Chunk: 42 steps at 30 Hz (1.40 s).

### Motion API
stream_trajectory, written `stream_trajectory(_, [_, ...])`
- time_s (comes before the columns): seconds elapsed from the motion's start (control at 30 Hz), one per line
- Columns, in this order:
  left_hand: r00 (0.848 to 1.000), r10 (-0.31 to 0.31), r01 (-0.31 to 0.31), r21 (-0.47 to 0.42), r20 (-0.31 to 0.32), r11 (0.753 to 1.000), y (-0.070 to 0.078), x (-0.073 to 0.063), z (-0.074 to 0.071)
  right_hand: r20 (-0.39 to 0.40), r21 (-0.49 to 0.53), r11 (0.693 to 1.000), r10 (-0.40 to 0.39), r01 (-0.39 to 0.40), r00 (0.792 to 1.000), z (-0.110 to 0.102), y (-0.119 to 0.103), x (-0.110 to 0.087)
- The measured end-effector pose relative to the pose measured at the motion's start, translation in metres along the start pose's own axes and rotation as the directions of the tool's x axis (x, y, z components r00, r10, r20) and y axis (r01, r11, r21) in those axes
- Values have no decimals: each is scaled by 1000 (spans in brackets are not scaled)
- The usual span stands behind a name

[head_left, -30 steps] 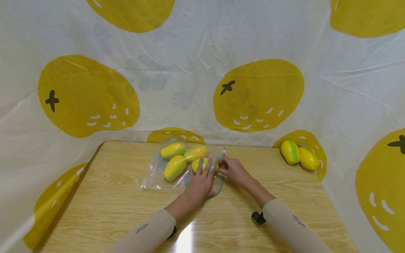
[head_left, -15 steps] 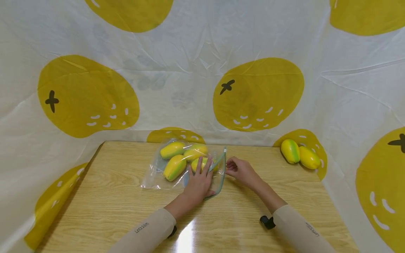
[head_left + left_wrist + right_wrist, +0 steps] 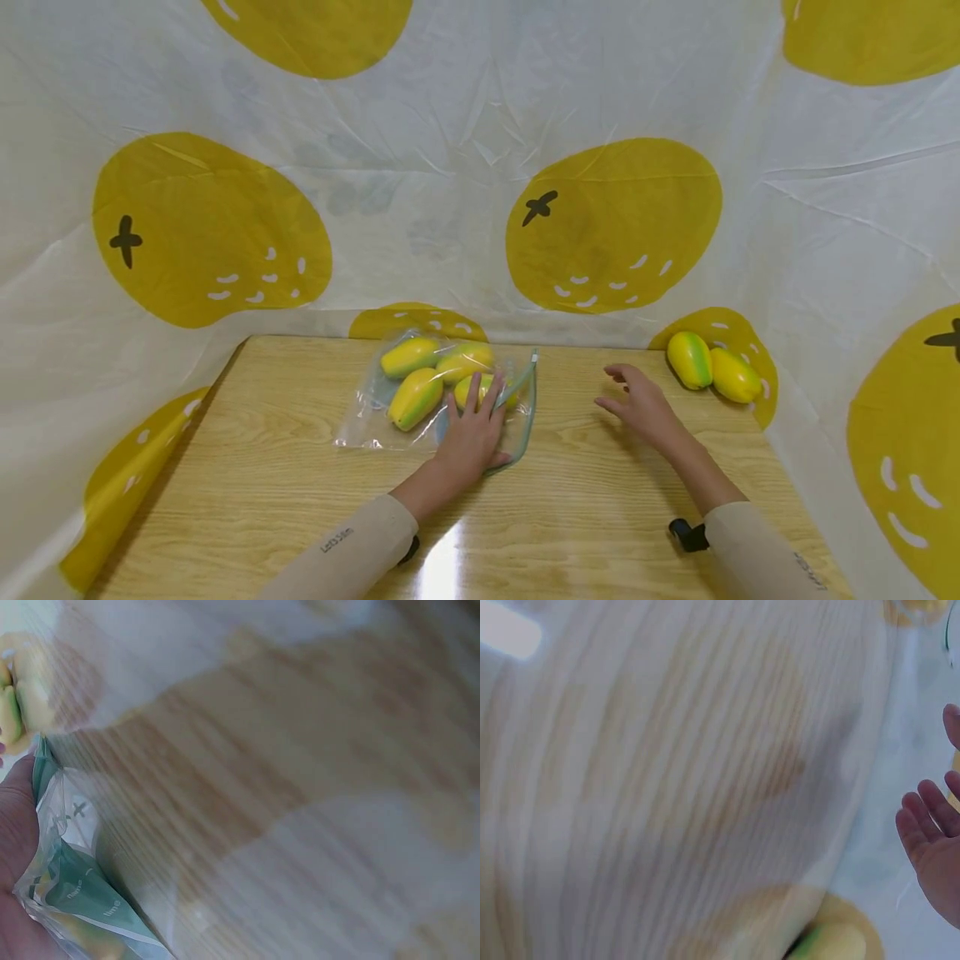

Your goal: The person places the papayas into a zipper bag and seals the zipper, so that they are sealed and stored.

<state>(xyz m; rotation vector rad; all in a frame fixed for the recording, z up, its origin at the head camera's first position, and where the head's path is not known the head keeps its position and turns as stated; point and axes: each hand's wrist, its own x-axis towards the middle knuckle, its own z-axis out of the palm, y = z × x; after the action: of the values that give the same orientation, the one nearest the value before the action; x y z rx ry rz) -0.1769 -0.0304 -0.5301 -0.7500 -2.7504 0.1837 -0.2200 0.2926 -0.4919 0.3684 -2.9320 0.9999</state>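
A clear zip bag (image 3: 367,432) lies flat on the table with several yellow-and-green mangoes (image 3: 415,400) inside. My left hand (image 3: 471,442) rests on its right part, fingers spread over one mango and partly hiding it. The bag's green-edged mouth (image 3: 531,417) faces right and gapes a little. In the left wrist view, the printed bag (image 3: 82,881) shows beside the left palm (image 3: 16,825). My right hand (image 3: 643,408) hovers to the right of the bag, fingers loosely bent, holding nothing. Two mangoes (image 3: 688,360) sit together beyond it at the back right.
The wooden table (image 3: 300,517) ends at the back against a white curtain (image 3: 420,217) printed with large yellow fruit. This curtain also hangs along both sides. The two loose mangoes lie close to the curtain at the table's right back corner.
My right hand has let go of the bag's mouth and moved right, towards the two loose mangoes, its fingers loosening. The left hand stays on the bag.
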Motion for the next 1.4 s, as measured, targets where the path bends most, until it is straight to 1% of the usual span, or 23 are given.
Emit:
stream_trajectory(0.13, [1000, -2, 2, 3, -6, 1000, -1, 0, 2, -7, -25, 998, 59, -59, 998, -19, 14, 1])
stream_trajectory(0.23, [1000, -6, 6, -15, 9, 1000, 0, 1, 1, -14, -33, 994, 102, -103, 995, -34, 26, 4])
stream_trajectory(0.3, [1000, -8, 8, -27, 20, 1000, 0, 1, -1, -30, -43, 992, 117, -119, 993, -44, 36, 6])
stream_trajectory(0.4, [999, -10, 11, -26, 31, 1000, 1, 1, -2, -45, -66, 989, 130, -133, 991, -57, 50, 7])
stream_trajectory(0.6, [999, -13, 13, -2, 38, 1000, 0, 1, -1, -115, -112, 984, 129, -142, 985, -73, 69, 10])
stream_trajectory(0.67, [999, -13, 13, 0, 32, 1000, 0, 1, -1, -138, -123, 980, 139, -157, 981, -76, 74, 12])
stream_trajectory(0.77, [1000, -14, 14, -4, 20, 1000, 1, 1, -2, -141, -137, 972, 169, -188, 975, -81, 81, 16])
stream_trajectory(0.87, [1000, -16, 16, -1, 15, 1000, 1, 0, -2, -116, -137, 968, 195, -210, 974, -84, 85, 21])
stream_trajectory(1.0, [1000, -12, 12, 0, 10, 1000, 1, 1, -1, -87, -131, 969, 197, -208, 976, -88, 88, 28])
stream_trajectory(1.1, [1000, -5, 5, -16, 12, 1000, 1, 1, 0, -83, -122, 972, 193, -202, 978, -88, 90, 33])
stream_trajectory(1.23, [1000, -6, 7, -22, 23, 1000, 1, 1, -1, -71, -96, 972, 208, -214, 976, -86, 90, 38])
stream_trajectory(1.4, [1000, -11, 11, -2, 29, 1000, 1, 0, -3, -45, -89, 965, 243, -246, 969, -86, 90, 39])
